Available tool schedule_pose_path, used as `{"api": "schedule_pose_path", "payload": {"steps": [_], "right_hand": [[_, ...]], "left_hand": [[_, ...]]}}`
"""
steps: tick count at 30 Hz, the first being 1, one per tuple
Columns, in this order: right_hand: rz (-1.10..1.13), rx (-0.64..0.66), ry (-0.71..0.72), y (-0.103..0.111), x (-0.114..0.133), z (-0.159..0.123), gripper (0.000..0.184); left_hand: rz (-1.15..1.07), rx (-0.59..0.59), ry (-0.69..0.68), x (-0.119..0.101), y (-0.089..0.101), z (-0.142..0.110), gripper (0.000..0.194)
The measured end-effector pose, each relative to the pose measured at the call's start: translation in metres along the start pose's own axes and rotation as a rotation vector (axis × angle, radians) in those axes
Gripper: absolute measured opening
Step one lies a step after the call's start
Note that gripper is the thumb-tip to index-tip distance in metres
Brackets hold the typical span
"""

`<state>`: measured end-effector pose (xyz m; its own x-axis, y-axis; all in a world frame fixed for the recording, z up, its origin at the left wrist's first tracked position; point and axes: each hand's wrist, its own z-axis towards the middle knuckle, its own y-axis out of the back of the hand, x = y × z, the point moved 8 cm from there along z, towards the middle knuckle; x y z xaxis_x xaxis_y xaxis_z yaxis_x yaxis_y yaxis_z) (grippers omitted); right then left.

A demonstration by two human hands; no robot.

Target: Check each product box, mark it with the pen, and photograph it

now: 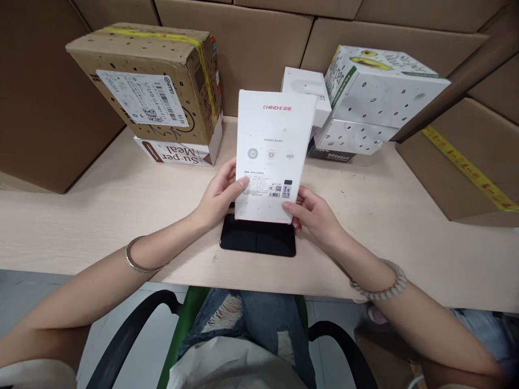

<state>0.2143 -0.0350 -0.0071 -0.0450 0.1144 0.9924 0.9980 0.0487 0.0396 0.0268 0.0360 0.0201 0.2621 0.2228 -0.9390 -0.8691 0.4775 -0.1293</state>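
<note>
Between my two hands stands a white power bank box (270, 127), its printed face with red lettering turned toward me. My left hand (221, 192) grips the box's left edge, thumb on the front and fingers behind. At the lower right corner my right hand (314, 213) holds it the same way, its thumb pressed on the front. A black smartphone (257, 237) lies flat on the table just below the box, its far part hidden behind it.
A taped brown carton (141, 86) sits on a white box (174, 154) at the left. Behind on the right are a small white box (306, 86) and stacked white spotted boxes (381, 97). Large cartons (251, 43) line the back of the wooden table (101, 221); another carton (466, 162) stands far right.
</note>
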Motion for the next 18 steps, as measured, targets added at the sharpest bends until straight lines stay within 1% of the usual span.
{"api": "schedule_pose_path", "payload": {"steps": [2,3,5,6,7,8,9,10,11,13,15,16,18], "right_hand": [[-0.066,-0.085,0.117,0.01,0.01,0.001,0.058],[-0.132,-0.157,0.191,0.016,0.016,0.001,0.057],[-0.335,-0.355,0.367,0.029,0.032,-0.007,0.053],[-0.461,-0.455,0.465,0.031,0.041,-0.014,0.05],[-0.59,-0.532,0.564,0.028,0.049,-0.022,0.045],[-0.705,-0.576,0.66,0.022,0.055,-0.029,0.04],[-0.798,-0.582,0.745,0.012,0.059,-0.037,0.037],[-0.86,-0.558,0.812,0.002,0.061,-0.042,0.037],[-0.893,-0.513,0.856,-0.008,0.061,-0.046,0.042],[-0.881,-0.408,0.881,-0.022,0.058,-0.051,0.058],[-0.807,-0.282,0.856,-0.028,0.052,-0.049,0.069],[-0.76,-0.208,0.84,-0.029,0.049,-0.047,0.069],[-0.664,-0.069,0.803,-0.026,0.044,-0.04,0.064]], "left_hand": [[0.051,-0.017,-0.049,-0.005,0.003,0.001,0.047],[0.068,-0.023,-0.075,-0.006,0.004,0.002,0.049],[0.072,-0.018,-0.1,-0.006,0.003,0.003,0.06],[0.057,-0.006,-0.093,-0.003,0.002,0.004,0.07],[0.033,0.007,-0.074,0.0,-0.001,0.004,0.081],[0.002,0.015,-0.048,0.002,-0.003,0.003,0.092],[-0.028,0.015,-0.019,0.004,-0.006,0.002,0.101],[-0.049,0.016,0.009,0.005,-0.01,0.001,0.106],[-0.057,0.018,0.029,0.003,-0.013,-0.001,0.106],[-0.031,0.067,0.075,-0.001,-0.022,-0.006,0.095],[-0.028,0.116,0.088,-0.007,-0.029,-0.011,0.084],[-0.044,0.124,0.097,-0.009,-0.03,-0.012,0.081],[-0.12,0.087,0.132,-0.01,-0.028,-0.013,0.077]]}}
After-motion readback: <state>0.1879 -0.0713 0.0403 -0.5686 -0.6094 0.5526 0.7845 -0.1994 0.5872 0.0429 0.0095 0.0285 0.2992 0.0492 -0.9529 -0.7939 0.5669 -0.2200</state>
